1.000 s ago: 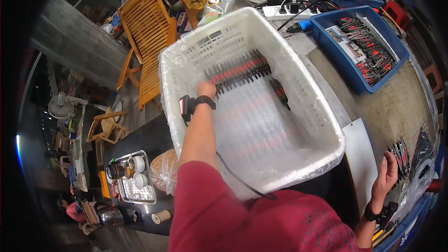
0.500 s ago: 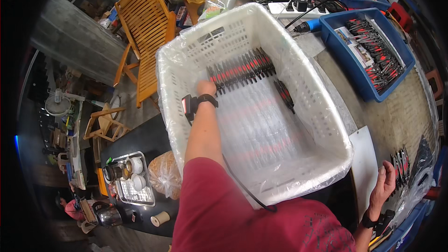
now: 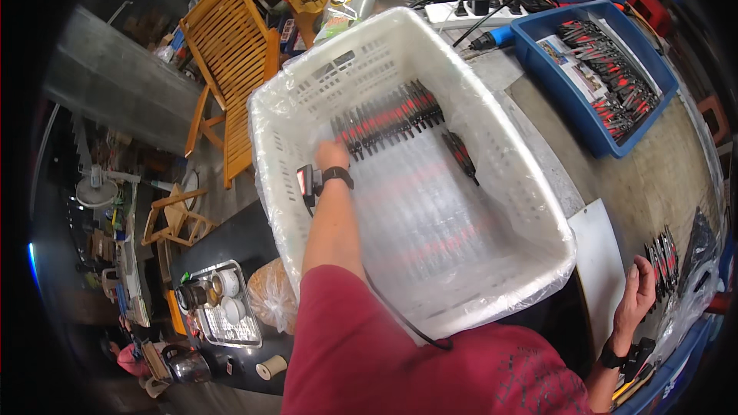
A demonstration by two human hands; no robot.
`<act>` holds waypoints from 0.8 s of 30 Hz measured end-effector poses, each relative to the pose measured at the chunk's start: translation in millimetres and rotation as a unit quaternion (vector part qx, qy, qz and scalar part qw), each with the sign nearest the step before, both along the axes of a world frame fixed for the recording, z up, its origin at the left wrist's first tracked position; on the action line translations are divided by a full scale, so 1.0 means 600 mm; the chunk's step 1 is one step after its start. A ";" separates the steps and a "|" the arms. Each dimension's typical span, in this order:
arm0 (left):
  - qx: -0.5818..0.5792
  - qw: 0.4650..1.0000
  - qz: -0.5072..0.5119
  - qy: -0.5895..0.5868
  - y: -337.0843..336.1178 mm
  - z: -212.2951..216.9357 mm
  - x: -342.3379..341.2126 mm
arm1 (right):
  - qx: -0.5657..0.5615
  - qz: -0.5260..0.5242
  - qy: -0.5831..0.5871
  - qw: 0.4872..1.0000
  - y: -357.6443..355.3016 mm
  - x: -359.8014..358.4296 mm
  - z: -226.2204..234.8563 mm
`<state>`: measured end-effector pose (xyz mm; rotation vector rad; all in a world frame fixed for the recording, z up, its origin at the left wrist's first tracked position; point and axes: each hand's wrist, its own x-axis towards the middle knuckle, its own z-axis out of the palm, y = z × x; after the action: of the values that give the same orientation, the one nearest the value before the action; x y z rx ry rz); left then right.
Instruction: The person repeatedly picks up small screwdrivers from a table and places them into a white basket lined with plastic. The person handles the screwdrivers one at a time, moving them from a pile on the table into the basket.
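A white perforated plastic crate [image 3: 530,192], lined with clear plastic film, stands before me. My left hand [image 3: 333,155] is inside it, closed at the left end of a row of slim, pointed black-and-red tools [image 3: 388,117]; its fingertips and anything in them are hidden. Another such tool [image 3: 461,156] lies apart by the crate's right wall. Beneath the film, a lower layer [image 3: 438,246] shows faintly with red marks. Over at the right, my right hand [image 3: 636,292] is open, fingers extended and holding nothing visible, beside several more black-and-red tools [image 3: 663,261].
Blue bins [image 3: 607,138] of similar tools stand at the back right, near a white power strip [image 3: 492,19] with cables. A white board [image 3: 598,257] lies right of the crate. At left are a metal tray [image 3: 247,330], a tied bag [image 3: 273,292] and a wooden chair [image 3: 234,69].
The whole view has shifted slightly. My left hand stays at the end of the row, and my right hand remains beside the tools on the right.
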<state>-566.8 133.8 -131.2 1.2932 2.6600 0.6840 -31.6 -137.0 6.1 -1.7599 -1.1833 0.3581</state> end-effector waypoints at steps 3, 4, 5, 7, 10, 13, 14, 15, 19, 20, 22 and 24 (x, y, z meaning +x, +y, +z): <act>-0.048 0.988 -0.113 0.094 -0.005 0.014 0.003 | 0.021 -0.020 0.021 0.999 -0.015 0.014 -0.006; -0.065 0.986 -0.120 0.092 -0.005 0.015 0.003 | 0.018 -0.025 0.035 0.999 -0.022 0.021 -0.005; -0.088 0.982 -0.145 0.088 -0.002 0.016 -0.001 | 0.021 -0.022 0.072 0.997 -0.029 0.027 -0.005; -0.118 0.982 -0.077 -0.129 0.009 0.018 -0.013 | 0.018 -0.036 0.037 0.999 -0.042 0.038 -0.007; -0.116 0.992 -0.029 -0.044 0.015 0.012 -0.031 | 0.026 -0.051 0.040 0.998 -0.063 0.050 -0.007; -0.097 0.994 -0.042 -0.028 0.026 0.019 -0.037 | 0.048 -0.072 0.053 0.995 -0.077 0.063 -0.001; -0.084 0.994 -0.058 -0.031 0.031 0.026 -0.034 | 0.039 -0.079 0.030 0.996 -0.083 0.069 0.004; -0.071 0.994 -0.068 -0.046 0.038 0.037 -0.027 | 0.052 -0.080 0.072 0.993 -0.086 0.076 0.006; 0.007 0.966 -0.188 -0.175 0.058 0.130 0.038 | 0.050 -0.125 0.012 0.991 -0.115 0.113 0.019; 0.002 0.931 -0.214 -0.296 0.054 0.168 0.064 | 0.044 -0.135 -0.005 0.990 -0.123 0.125 0.022; 0.052 0.904 -0.249 -0.345 0.035 0.229 0.139 | 0.042 -0.160 -0.035 0.986 -0.133 0.146 0.022; 0.082 0.864 -0.312 -0.387 0.008 0.295 0.211 | 0.025 -0.165 -0.091 0.982 -0.144 0.159 0.031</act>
<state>-440.3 138.5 46.0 1.3985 1.4651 1.0389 63.6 -223.2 24.4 -1.9355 -0.9896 -0.0301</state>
